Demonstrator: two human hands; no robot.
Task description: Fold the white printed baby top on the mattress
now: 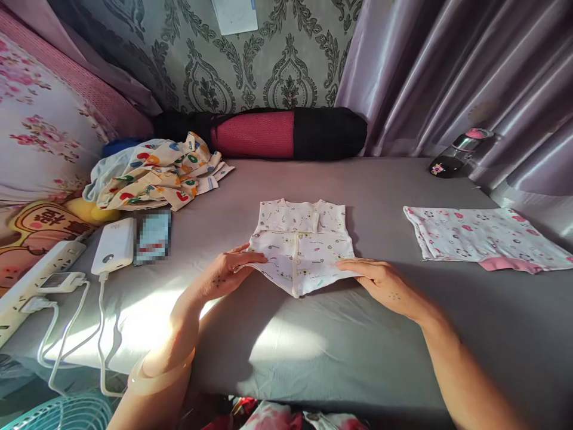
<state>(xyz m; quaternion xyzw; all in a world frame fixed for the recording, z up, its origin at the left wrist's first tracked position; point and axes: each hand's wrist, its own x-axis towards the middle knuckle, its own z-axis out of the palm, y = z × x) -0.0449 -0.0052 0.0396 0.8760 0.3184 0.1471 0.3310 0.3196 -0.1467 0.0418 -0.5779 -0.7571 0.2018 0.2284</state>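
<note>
Baby shirt [275, 246], lower sides pinched by left hand [227, 272] and right hand [388, 283]; uneven tugging could skew its button front, wrinkling thin fabric.

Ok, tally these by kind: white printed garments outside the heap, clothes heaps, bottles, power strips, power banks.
White printed garments: 2, the held garment and the flat garment at right
Clothes heap: 1
Bottle: 1
Power strip: 1
White power bank: 1
Total: 6
</note>
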